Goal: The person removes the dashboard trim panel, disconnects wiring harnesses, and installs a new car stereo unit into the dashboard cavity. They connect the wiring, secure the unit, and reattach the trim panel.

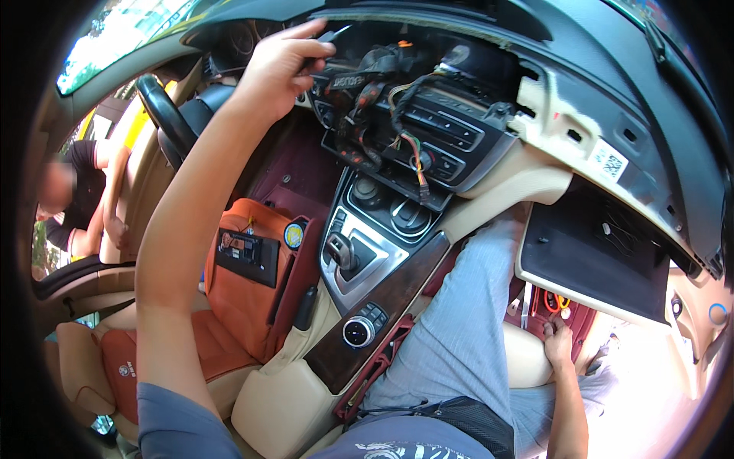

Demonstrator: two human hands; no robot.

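My left hand [294, 65] is raised to the dash's top edge, closed on a small dark tool [327, 38] with a thin metal tip, forefinger extended along it. Below and right hangs a bundle of connectors and wires [359, 115] in front of the pulled-apart center console [443, 126]. My right hand [558, 336] is low by the passenger seat's front, fingers curled, beside pliers with red and yellow handles [554, 301] and other tools; what it grips, if anything, I cannot make out.
An open glovebox [592, 245] juts over my legs. The gear selector [344, 252] sits between the seats. An orange cover [237, 321] with a black device [246, 256] lies on the left seat. A steering wheel [164, 115] is at upper left; a person [76, 199] leans by the left door.
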